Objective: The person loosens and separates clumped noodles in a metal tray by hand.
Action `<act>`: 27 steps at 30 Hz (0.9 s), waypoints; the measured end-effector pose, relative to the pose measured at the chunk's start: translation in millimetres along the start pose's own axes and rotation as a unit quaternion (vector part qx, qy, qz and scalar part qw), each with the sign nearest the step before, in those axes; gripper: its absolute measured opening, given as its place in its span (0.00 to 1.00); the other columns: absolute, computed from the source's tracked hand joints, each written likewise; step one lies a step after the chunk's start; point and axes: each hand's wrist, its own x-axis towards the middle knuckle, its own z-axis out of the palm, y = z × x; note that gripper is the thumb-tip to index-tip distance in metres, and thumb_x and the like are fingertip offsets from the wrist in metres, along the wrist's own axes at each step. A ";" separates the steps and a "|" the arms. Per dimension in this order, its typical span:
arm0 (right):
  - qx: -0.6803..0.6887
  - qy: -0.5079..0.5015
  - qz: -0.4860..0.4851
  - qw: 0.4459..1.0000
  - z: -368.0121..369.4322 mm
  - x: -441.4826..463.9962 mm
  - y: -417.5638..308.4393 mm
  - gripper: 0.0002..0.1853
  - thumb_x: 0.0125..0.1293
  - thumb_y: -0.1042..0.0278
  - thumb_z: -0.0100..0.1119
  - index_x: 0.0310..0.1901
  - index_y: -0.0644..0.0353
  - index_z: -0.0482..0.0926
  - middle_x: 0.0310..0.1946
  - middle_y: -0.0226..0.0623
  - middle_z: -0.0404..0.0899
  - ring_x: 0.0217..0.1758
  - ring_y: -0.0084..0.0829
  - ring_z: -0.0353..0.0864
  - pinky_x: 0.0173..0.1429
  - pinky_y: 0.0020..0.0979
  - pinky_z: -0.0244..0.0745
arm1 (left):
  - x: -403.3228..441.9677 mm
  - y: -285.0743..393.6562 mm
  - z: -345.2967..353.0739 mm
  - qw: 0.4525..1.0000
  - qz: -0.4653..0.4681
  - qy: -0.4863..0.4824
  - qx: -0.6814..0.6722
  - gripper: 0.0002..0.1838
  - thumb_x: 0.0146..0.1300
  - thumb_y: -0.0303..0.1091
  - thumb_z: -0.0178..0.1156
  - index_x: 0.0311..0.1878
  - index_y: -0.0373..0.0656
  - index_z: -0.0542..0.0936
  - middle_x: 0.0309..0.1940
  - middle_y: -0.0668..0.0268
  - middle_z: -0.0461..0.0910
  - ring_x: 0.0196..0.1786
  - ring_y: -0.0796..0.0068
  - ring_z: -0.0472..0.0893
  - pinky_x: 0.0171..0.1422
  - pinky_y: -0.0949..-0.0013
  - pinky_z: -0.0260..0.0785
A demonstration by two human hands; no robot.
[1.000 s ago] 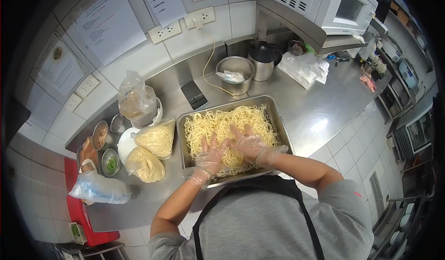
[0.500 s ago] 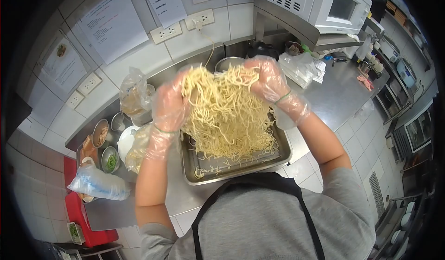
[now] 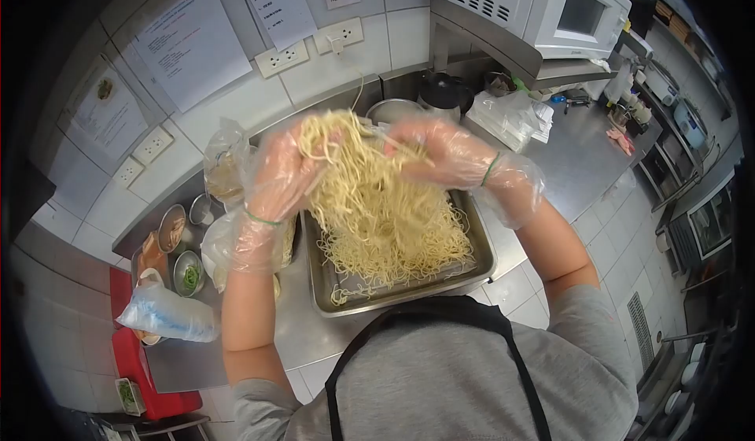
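Observation:
Yellow noodles (image 3: 366, 197) hang in a thick, partly blurred clump above the metal tray (image 3: 324, 303), with more noodles lying in the tray below. My left hand (image 3: 287, 166), in a clear plastic glove with a green band at the wrist, grips the clump's upper left part. Gloved the same way, my right hand (image 3: 440, 154) is closed on noodles at the upper right. Both hands are raised above the tray's far half. Some fingertips are hidden by noodles or smeared by motion.
Left of the tray are bagged food (image 3: 224, 244), a bowl of greens (image 3: 188, 274), another bowl (image 3: 171, 228) and a blue-white bag (image 3: 169, 313). Behind stand a metal pot (image 3: 393, 110) and a black-topped jug (image 3: 442, 92). A microwave (image 3: 578, 16) sits on a shelf at the upper right.
Both hands have risen from the tray with noodles gripped in them. Since half a second ago, the right hand has shifted inward and the hanging clump has narrowed.

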 end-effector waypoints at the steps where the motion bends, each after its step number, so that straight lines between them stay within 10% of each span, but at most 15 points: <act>1: 0.013 -0.056 -0.005 0.998 5.3 -4.0 13.5 0.19 0.56 0.62 0.64 0.49 0.58 0.78 0.41 0.42 0.81 0.44 0.41 0.81 0.53 0.38 0.75 | 3.6 7.2 -4.9 0.986 -0.078 -0.113 -0.092 0.25 0.68 0.52 0.58 0.57 0.41 0.77 0.45 0.59 0.80 0.48 0.68 0.80 0.53 0.63 0.73; 3: 0.040 -0.170 -0.015 0.985 19.7 -10.7 44.8 0.24 0.58 0.59 0.65 0.56 0.56 0.76 0.46 0.43 0.80 0.45 0.41 0.81 0.50 0.39 0.76 | 10.7 24.9 -17.0 0.878 -0.228 -0.326 -0.264 0.30 0.66 0.55 0.59 0.63 0.42 0.73 0.54 0.53 0.77 0.53 0.66 0.79 0.56 0.65 0.73; 9: 0.068 -0.242 0.458 0.853 60.2 -32.7 137.6 0.34 0.59 0.50 0.66 0.63 0.60 0.70 0.60 0.46 0.74 0.59 0.38 0.76 0.49 0.40 0.81 | -90.4 -28.5 85.4 0.834 -0.345 -0.371 -0.220 0.46 0.58 0.58 0.66 0.74 0.50 0.60 0.71 0.44 0.60 0.74 0.54 0.62 0.75 0.60 0.59; 15: 0.056 -0.112 0.168 0.978 186.2 -60.9 168.0 0.42 0.48 0.60 0.71 0.66 0.65 0.66 0.61 0.53 0.72 0.62 0.40 0.75 0.56 0.37 0.78 | -105.6 48.3 121.4 0.821 -0.322 -0.444 -0.157 0.64 0.48 0.57 0.74 0.79 0.56 0.40 0.75 0.42 0.51 0.79 0.48 0.48 0.80 0.57 0.48; 16: 0.073 -0.069 0.125 0.987 197.5 -58.1 162.6 0.41 0.48 0.63 0.71 0.65 0.65 0.68 0.60 0.52 0.74 0.60 0.39 0.76 0.56 0.36 0.78 | -100.9 62.2 125.8 0.846 -0.350 -0.391 -0.095 0.56 0.48 0.50 0.75 0.77 0.55 0.52 0.71 0.45 0.62 0.74 0.49 0.61 0.76 0.59 0.58; 20: 0.317 -0.078 0.263 0.908 149.9 -28.9 116.5 0.30 0.49 0.76 0.68 0.58 0.64 0.76 0.42 0.36 0.85 0.43 0.25 0.82 0.50 0.28 0.77 | -107.7 37.6 136.3 0.849 -0.418 -0.209 -0.246 0.31 0.53 0.38 0.70 0.62 0.48 0.76 0.51 0.58 0.83 0.53 0.63 0.83 0.59 0.66 0.72; 27: 0.262 0.051 0.264 0.927 26.9 -0.9 50.9 0.19 0.51 0.62 0.76 0.43 0.61 0.84 0.36 0.35 0.86 0.40 0.24 0.82 0.48 0.28 0.77 | -109.2 -12.7 96.3 0.889 -0.308 -0.214 -0.262 0.36 0.51 0.27 0.60 0.68 0.47 0.68 0.61 0.48 0.74 0.65 0.51 0.73 0.70 0.60 0.63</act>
